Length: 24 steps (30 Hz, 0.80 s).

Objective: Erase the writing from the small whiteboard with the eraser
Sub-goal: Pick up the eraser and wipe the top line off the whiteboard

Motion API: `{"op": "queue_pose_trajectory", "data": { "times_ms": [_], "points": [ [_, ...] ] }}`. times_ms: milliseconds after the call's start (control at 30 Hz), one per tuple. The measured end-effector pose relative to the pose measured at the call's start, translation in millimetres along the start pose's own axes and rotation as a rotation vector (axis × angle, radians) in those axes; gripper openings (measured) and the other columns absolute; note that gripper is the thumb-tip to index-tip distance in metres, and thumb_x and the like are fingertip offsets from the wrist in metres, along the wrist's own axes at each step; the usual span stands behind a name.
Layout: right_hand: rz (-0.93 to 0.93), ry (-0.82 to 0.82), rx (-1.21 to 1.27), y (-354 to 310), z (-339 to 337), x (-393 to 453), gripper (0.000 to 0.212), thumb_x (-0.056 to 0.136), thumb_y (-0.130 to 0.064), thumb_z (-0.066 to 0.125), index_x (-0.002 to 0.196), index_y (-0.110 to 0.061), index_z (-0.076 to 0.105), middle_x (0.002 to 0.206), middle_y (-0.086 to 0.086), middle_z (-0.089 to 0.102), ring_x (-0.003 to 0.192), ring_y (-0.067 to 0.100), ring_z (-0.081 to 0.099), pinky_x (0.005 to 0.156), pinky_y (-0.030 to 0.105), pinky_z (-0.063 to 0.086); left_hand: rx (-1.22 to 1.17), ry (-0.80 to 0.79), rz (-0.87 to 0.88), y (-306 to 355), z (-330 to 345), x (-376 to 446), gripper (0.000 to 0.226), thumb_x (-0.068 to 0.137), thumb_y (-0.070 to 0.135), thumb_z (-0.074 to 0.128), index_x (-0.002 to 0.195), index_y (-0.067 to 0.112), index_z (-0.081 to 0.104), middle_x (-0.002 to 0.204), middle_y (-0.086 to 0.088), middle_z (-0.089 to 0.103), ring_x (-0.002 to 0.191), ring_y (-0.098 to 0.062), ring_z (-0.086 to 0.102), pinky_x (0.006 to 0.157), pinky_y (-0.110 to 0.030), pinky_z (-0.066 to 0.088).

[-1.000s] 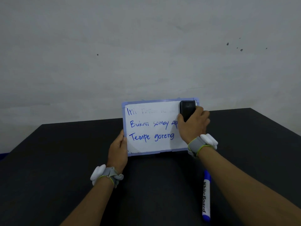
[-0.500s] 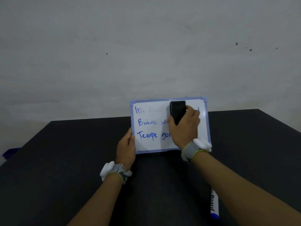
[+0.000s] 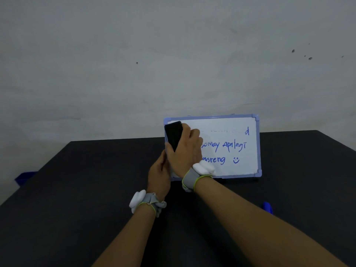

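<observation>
Here our right hand (image 3: 185, 151) clamps eraser (image 3: 174, 134) against board (image 3: 231, 151) top-left corner; left hand (image 3: 159, 173) grips board's left edge; lower lines unerased

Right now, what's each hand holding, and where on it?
Right hand grips the black eraser by its lower end and sides, pressed on the whiteboard. Left hand holds the whiteboard's left edge.

Bare forearms, grey wristbands edged in yellow-green (image 3: 189, 179), white rounded pod on each wrist (image 3: 137, 201)
</observation>
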State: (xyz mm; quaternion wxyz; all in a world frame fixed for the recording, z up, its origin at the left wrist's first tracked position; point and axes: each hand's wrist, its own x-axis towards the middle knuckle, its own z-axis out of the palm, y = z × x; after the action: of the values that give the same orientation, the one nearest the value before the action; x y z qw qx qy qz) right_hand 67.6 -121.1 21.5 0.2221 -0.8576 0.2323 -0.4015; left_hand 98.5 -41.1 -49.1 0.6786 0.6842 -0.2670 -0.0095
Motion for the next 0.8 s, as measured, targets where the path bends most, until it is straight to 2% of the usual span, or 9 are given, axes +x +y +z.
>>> {"op": "queue_pose_trajectory", "data": {
  "times_ms": [100, 233, 333, 400, 500, 533, 633, 733, 800],
  "points": [
    [-0.003, 0.015, -0.025, 3.2, -1.6, 1.4, 0.065, 0.077, -0.043, 0.072, 0.129, -0.021, 0.039, 0.111, 0.009, 0.045, 0.09, 0.026, 0.046, 0.059, 0.036, 0.045, 0.022, 0.012, -0.004, -0.1, -0.3, 1.3, 0.045, 0.102, 0.006, 0.041, 0.145, 0.021, 0.04, 0.139, 0.0, 0.053, 0.124, -0.011, 0.054, 0.104, -0.029, 0.045],
    [0.097, 0.062, -0.022, 9.1, -3.2, 9.0, 0.064, 0.077, -0.042, 0.073, 0.128, -0.018, 0.042, 0.111, 0.012, 0.047, 0.09, 0.029, 0.048, 0.062, 0.034, 0.035, 0.059, 0.032, 0.004, -0.2, -0.2, 1.7, 0.04, 0.103, 0.01, 0.039, 0.143, 0.013, 0.044, 0.138, -0.004, 0.056, 0.124, -0.016, 0.054, 0.106, -0.037, 0.045],
    [0.106, 0.066, 0.001, 1.2, -2.6, 9.3, 0.064, 0.079, -0.043, 0.072, 0.129, -0.018, 0.041, 0.114, 0.011, 0.046, 0.093, 0.028, 0.047, 0.062, 0.035, 0.04, 0.068, 0.043, 0.0, -0.4, -0.4, 2.1, 0.04, 0.103, 0.01, 0.041, 0.142, 0.013, 0.047, 0.134, -0.004, 0.059, 0.121, -0.016, 0.057, 0.104, -0.039, 0.046],
    [0.064, 0.058, 0.008, -6.8, -1.4, 7.1, 0.063, 0.08, -0.044, 0.071, 0.129, -0.018, 0.041, 0.113, 0.01, 0.045, 0.093, 0.026, 0.046, 0.063, 0.038, 0.046, 0.076, 0.045, -0.005, -1.9, -0.6, 1.7, 0.037, 0.101, 0.01, 0.044, 0.138, 0.015, 0.052, 0.126, -0.003, 0.064, 0.113, -0.015, 0.062, 0.095, -0.035, 0.053],
    [0.028, 0.012, -0.006, -11.8, 2.2, 4.6, 0.062, 0.081, -0.046, 0.069, 0.129, -0.02, 0.04, 0.114, 0.009, 0.044, 0.094, 0.026, 0.046, 0.066, 0.04, 0.049, 0.087, 0.05, 0.005, -4.7, -1.9, 0.4, 0.034, 0.099, 0.008, 0.048, 0.131, 0.014, 0.058, 0.119, -0.004, 0.068, 0.104, -0.014, 0.067, 0.073, -0.016, 0.055],
    [0.028, 0.006, -0.013, -10.6, 3.1, 4.3, 0.062, 0.082, -0.046, 0.069, 0.129, -0.02, 0.04, 0.114, 0.009, 0.044, 0.094, 0.026, 0.046, 0.066, 0.04, 0.049, 0.087, 0.051, 0.005, -4.7, -2.2, 0.4, 0.034, 0.099, 0.008, 0.047, 0.132, 0.014, 0.057, 0.119, -0.004, 0.068, 0.104, -0.014, 0.067, 0.073, -0.015, 0.054],
    [0.038, 0.031, -0.033, -2.2, 2.2, 6.4, 0.062, 0.08, -0.045, 0.07, 0.128, -0.02, 0.04, 0.112, 0.01, 0.045, 0.091, 0.027, 0.046, 0.064, 0.039, 0.048, 0.066, 0.035, 0.0, -1.6, -1.6, 0.0, 0.038, 0.102, 0.008, 0.043, 0.139, 0.013, 0.051, 0.129, -0.003, 0.062, 0.113, -0.013, 0.062, 0.09, -0.023, 0.053],
    [0.066, 0.074, -0.039, 11.8, -1.0, 12.6, 0.062, 0.077, -0.043, 0.073, 0.125, -0.019, 0.042, 0.109, 0.011, 0.048, 0.087, 0.028, 0.047, 0.062, 0.037, 0.041, 0.058, 0.046, 0.011, 1.1, -1.1, 0.2, 0.04, 0.102, 0.008, 0.041, 0.142, 0.011, 0.045, 0.134, 0.004, 0.054, 0.118, -0.01, 0.055, 0.091, -0.007, 0.044],
    [0.102, 0.106, -0.031, 19.7, -3.2, 16.3, 0.063, 0.075, -0.043, 0.075, 0.123, -0.018, 0.044, 0.107, 0.012, 0.048, 0.086, 0.029, 0.048, 0.06, 0.035, 0.037, 0.053, 0.04, 0.017, 1.5, -1.4, 0.0, 0.04, 0.102, 0.008, 0.041, 0.142, 0.014, 0.045, 0.133, 0.007, 0.054, 0.117, -0.008, 0.055, 0.087, -0.005, 0.044]
  ]
}}
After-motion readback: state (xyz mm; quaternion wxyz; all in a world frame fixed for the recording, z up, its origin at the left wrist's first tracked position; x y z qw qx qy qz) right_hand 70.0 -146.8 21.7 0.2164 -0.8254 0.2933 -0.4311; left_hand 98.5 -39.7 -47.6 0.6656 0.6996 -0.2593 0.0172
